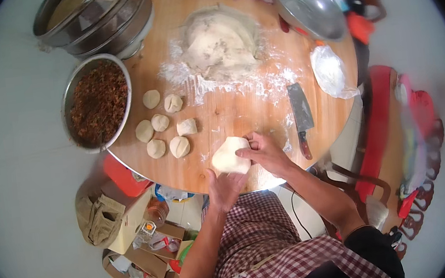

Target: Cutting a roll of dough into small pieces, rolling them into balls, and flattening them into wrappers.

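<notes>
A flattened round of dough [229,156] hangs just above the near edge of the wooden table. My right hand [263,153] pinches its right edge between thumb and fingers. Below the round, my left hand [226,190] is spread palm up, its fingers partly hidden beneath the dough; whether it bears any weight I cannot tell. Several small dough pieces [160,122] lie to the left on the table. Further off, a large mass of dough [222,42] rests on scattered flour. A cleaver [300,109] with a dark red handle lies right of my hands.
At the left edge stands a metal bowl [129,92] of chopped filling [99,103], with stacked metal steamers [111,28] behind it. A steel basin [310,5] and a clear plastic bag [332,71] sit at the right. Cardboard boxes [141,259] are on the floor at left.
</notes>
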Demonstrator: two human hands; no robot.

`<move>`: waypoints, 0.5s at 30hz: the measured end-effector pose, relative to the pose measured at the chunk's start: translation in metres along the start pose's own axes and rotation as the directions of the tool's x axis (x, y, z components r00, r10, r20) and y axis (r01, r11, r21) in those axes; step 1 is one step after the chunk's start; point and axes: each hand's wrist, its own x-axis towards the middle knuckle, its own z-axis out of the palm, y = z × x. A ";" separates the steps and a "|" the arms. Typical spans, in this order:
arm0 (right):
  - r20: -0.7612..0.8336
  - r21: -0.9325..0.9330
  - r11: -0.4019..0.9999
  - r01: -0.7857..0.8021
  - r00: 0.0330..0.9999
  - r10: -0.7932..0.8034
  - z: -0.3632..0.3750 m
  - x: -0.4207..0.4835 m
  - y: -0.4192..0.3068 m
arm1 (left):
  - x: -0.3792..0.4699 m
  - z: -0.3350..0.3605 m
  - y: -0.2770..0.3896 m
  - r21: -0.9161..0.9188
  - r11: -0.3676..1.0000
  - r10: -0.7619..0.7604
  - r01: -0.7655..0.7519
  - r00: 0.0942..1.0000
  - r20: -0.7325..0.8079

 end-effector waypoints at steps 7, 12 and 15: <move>0.074 0.049 0.994 -0.093 0.993 0.090 -0.006 -0.020 0.020 | -0.003 0.045 0.026 -0.210 0.977 0.107 -0.036 0.935 0.338; 0.028 -0.163 0.986 0.038 0.999 -0.034 -0.006 -0.032 0.007 | -0.019 0.061 0.030 0.323 0.942 0.077 -0.097 0.994 0.073; 0.025 -0.420 0.884 0.204 0.977 -0.213 -0.006 -0.041 -0.006 | -0.029 0.071 0.026 0.376 0.925 0.081 -0.059 0.996 -0.043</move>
